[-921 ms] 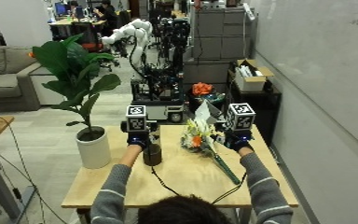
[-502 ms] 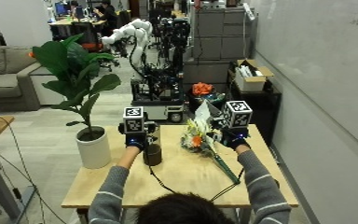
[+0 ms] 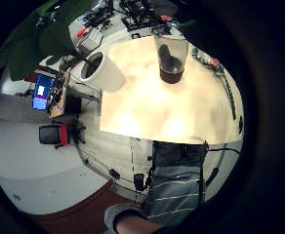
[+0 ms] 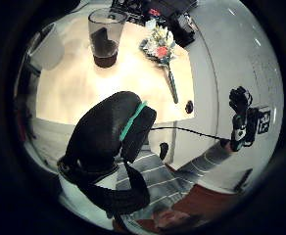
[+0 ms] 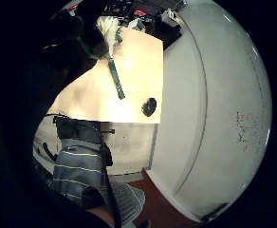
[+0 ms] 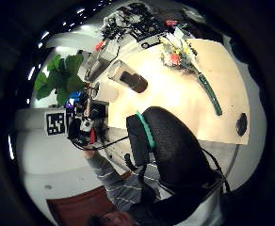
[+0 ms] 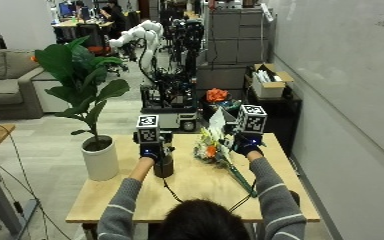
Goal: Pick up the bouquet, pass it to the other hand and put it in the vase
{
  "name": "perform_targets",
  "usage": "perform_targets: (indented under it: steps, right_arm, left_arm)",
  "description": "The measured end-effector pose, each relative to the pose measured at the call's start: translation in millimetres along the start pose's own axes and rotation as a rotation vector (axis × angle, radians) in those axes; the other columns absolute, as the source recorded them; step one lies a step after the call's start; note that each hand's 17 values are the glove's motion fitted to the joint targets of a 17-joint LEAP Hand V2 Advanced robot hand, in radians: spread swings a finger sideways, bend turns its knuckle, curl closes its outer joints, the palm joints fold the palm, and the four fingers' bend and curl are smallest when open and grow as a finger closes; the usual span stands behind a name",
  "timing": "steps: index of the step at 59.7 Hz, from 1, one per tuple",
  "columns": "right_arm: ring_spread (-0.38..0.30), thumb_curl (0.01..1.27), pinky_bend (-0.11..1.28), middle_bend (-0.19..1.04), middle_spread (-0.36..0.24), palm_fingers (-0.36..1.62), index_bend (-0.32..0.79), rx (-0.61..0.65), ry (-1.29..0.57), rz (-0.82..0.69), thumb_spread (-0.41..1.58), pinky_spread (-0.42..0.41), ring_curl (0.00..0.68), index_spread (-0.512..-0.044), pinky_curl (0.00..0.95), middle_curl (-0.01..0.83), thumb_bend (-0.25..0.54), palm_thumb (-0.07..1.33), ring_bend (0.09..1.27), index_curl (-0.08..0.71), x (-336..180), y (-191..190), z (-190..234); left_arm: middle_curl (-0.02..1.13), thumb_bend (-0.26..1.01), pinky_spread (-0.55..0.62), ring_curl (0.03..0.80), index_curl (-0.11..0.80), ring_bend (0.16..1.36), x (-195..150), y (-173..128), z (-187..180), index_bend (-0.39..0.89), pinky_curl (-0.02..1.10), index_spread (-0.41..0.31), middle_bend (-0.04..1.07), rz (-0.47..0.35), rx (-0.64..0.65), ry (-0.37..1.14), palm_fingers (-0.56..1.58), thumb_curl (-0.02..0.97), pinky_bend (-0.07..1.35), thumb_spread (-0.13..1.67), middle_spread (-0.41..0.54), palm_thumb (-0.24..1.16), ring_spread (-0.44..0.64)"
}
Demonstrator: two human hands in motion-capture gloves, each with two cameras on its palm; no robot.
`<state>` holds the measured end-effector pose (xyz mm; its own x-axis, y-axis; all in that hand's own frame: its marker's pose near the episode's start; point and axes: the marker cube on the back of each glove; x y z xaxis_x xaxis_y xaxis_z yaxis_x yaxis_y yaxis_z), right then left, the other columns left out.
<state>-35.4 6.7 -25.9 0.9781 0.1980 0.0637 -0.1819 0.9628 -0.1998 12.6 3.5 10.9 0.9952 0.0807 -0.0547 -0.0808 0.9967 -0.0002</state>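
With the bouquet [image 7: 213, 149] lying on the counter [image 7: 198, 192] beside the vase [image 7: 163, 166], lower the right hand [image 7: 246, 144], apparently open and empty, onto the stem, not the blooms; left hand [image 7: 149, 150] grip state indeterminable.

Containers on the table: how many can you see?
2: a clear glass vase under the left hand, and a white plant pot at the table's left end. None other shows.

outside view looks down from behind; palm views, apparently raised, share the table [image 7: 198, 192].
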Motion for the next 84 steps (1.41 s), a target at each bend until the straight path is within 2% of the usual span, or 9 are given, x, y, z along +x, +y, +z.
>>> perform_targets:
  steps: [4, 14, 27, 38, 42, 50, 78, 83, 84]
  right_arm:
    - [0.133, 0.24, 0.58, 0.27, 0.074, 0.51, 0.05, 0.124, -0.007, -0.051, 1.22, 0.256, 0.335, -0.230, 0.361, 0.365, -0.017, 0.40, 0.52, 0.146, 3.7, -19.7, -7.8]
    - [0.139, 0.26, 0.68, 0.26, 0.093, 0.50, 0.06, 0.145, -0.094, 0.041, 1.19, 0.264, 0.344, -0.198, 0.385, 0.371, -0.021, 0.39, 0.55, 0.125, 25.9, -50.6, -16.9]
    - [0.140, 0.28, 0.73, 0.25, 0.121, 0.48, 0.06, 0.193, -0.088, 0.170, 1.14, 0.251, 0.359, -0.167, 0.388, 0.376, -0.016, 0.42, 0.60, 0.105, 59.2, -86.3, 13.9]
    - [0.116, 0.30, 0.74, 0.25, 0.120, 0.48, 0.06, 0.069, -0.118, 0.265, 1.12, 0.247, 0.365, -0.154, 0.382, 0.383, -0.015, 0.47, 0.62, 0.101, 96.1, -127.7, 84.5]
    - [0.110, 0.30, 0.75, 0.25, 0.112, 0.47, 0.05, -0.119, -0.158, 0.330, 1.11, 0.246, 0.366, -0.146, 0.381, 0.386, -0.017, 0.48, 0.63, 0.098, 104.0, -123.7, 113.8]
    - [0.096, 0.31, 0.76, 0.25, 0.108, 0.47, 0.05, 0.082, -0.155, 0.333, 1.10, 0.245, 0.369, -0.143, 0.377, 0.391, -0.020, 0.50, 0.65, 0.092, 113.7, -117.5, 144.3]
    - [0.062, 0.33, 0.73, 0.31, 0.090, 0.50, 0.07, -0.096, -0.045, 0.362, 1.07, 0.215, 0.367, -0.141, 0.359, 0.410, -0.005, 0.61, 0.66, 0.093, 125.2, -133.7, 268.7]
    - [0.043, 0.36, 0.69, 0.33, 0.059, 0.55, 0.10, -0.148, 0.005, 0.352, 1.07, 0.200, 0.360, -0.164, 0.350, 0.417, 0.008, 0.69, 0.64, 0.114, 125.2, -135.0, 279.0]
    - [0.028, 0.37, 0.68, 0.33, 0.048, 0.57, 0.16, -0.150, 0.012, 0.336, 1.07, 0.199, 0.350, -0.194, 0.346, 0.417, 0.032, 0.74, 0.60, 0.135, 123.8, -134.7, 279.5]
  left_arm:
    - [0.30, -0.02, 0.24, 0.270, 0.352, 0.43, 4.8, -4.7, 4.7, 0.15, 0.33, -0.069, 0.17, 0.012, 0.008, 0.005, 0.41, 0.259, 0.27, 1.03, 0.089, 0.14, 0.20]
    - [0.31, -0.02, 0.25, 0.284, 0.343, 0.45, 17.0, -2.9, 13.1, 0.14, 0.35, -0.058, 0.17, 0.060, 0.018, 0.045, 0.39, 0.268, 0.28, 1.03, 0.097, 0.14, 0.20]
    - [0.32, -0.03, 0.25, 0.291, 0.336, 0.46, 28.3, -9.8, 28.9, 0.15, 0.36, -0.056, 0.18, 0.113, 0.030, 0.070, 0.38, 0.277, 0.29, 1.03, 0.100, 0.13, 0.21]
    - [0.33, -0.03, 0.26, 0.293, 0.333, 0.47, 30.4, -5.4, 33.7, 0.15, 0.36, -0.056, 0.18, 0.120, 0.011, 0.082, 0.37, 0.281, 0.30, 1.02, 0.101, 0.13, 0.21]
    - [0.33, -0.03, 0.26, 0.294, 0.331, 0.47, 29.7, -12.4, 40.8, 0.15, 0.36, -0.056, 0.18, 0.125, 0.008, 0.090, 0.37, 0.283, 0.30, 1.02, 0.101, 0.13, 0.21]
    - [0.33, -0.03, 0.26, 0.295, 0.329, 0.47, 26.0, -20.8, 52.7, 0.15, 0.36, -0.055, 0.18, 0.121, -0.021, 0.091, 0.37, 0.283, 0.30, 1.02, 0.101, 0.12, 0.21]
    - [0.34, -0.03, 0.27, 0.299, 0.328, 0.47, 22.4, -19.0, 66.0, 0.15, 0.37, -0.048, 0.18, 0.114, -0.056, 0.111, 0.36, 0.287, 0.30, 0.99, 0.105, 0.10, 0.22]
    - [0.34, -0.03, 0.27, 0.300, 0.328, 0.47, 18.5, -29.2, 75.1, 0.15, 0.37, -0.048, 0.18, 0.108, -0.055, 0.104, 0.36, 0.288, 0.30, 0.99, 0.105, 0.10, 0.22]
    - [0.34, -0.03, 0.27, 0.300, 0.329, 0.47, 18.8, -27.1, 74.0, 0.15, 0.37, -0.048, 0.18, 0.104, -0.056, 0.106, 0.36, 0.288, 0.30, 0.99, 0.105, 0.10, 0.22]
